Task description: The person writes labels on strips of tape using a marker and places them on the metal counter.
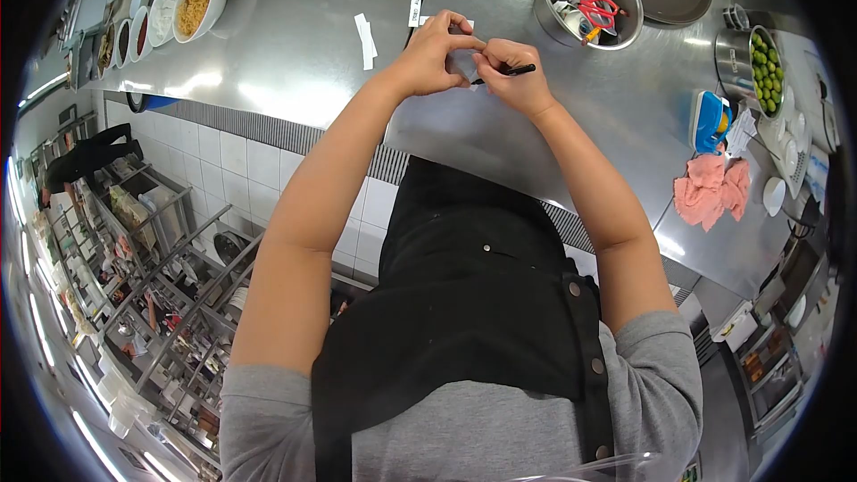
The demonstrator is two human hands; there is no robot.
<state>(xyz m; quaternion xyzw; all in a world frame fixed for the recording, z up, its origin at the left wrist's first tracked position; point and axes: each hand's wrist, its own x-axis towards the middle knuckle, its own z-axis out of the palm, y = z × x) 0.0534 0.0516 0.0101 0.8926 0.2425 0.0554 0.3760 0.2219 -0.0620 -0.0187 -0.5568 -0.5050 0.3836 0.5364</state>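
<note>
On the steel table, my right hand [516,80] is closed around a black marker pen [518,71], its tip pointing left and down to the metal near my left thumb. My left hand [435,58] rests beside it, thumb and fingers spread in a curve, with the fingertips close to the right hand. A white strip [424,22] shows partly behind the left fingers. Just beyond it lies a white label [415,4] with dark handwriting. To the left are blank white paper strips [365,42].
A steel pot [546,18] holding red-handled scissors [600,12] stands right of my hands. Farther right are a pot of green fruits [766,71], a blue-and-white object [709,120] and a pink cloth [708,189]. Bowls, one with yellow food [194,3], line the left end.
</note>
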